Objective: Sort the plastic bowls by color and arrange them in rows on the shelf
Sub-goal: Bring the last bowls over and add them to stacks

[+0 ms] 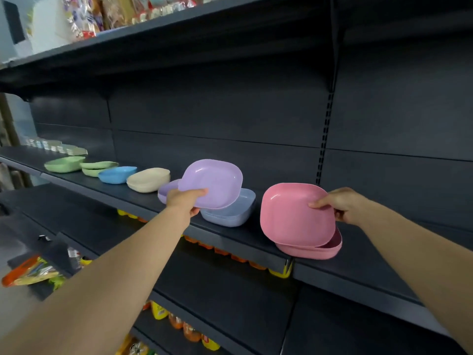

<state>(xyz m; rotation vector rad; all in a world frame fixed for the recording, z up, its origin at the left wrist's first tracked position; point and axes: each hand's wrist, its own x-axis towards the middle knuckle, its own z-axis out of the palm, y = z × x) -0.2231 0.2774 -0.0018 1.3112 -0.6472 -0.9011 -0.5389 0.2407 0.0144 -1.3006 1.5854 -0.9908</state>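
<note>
A: L hand point(185, 201)?
B: Pinching a lilac bowl point(212, 184) at its near edge, tilted, above the periwinkle stack point(231, 210) on the shelf point(256, 239).
A: R hand point(340, 204)?
B: Gripping a pink bowl point(294, 216) by its right rim, tipped over another pink bowl point(311, 249).
A: Past L fingertips?
B: Cream point(148, 179), blue point(116, 174), green bowls point(65, 163) in a row.

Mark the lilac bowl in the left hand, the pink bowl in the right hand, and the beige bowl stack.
lilac bowl point(215, 183), head view, inner base.
pink bowl point(294, 216), head view, inner base.
beige bowl stack point(148, 180), head view, outer side wall.
</note>
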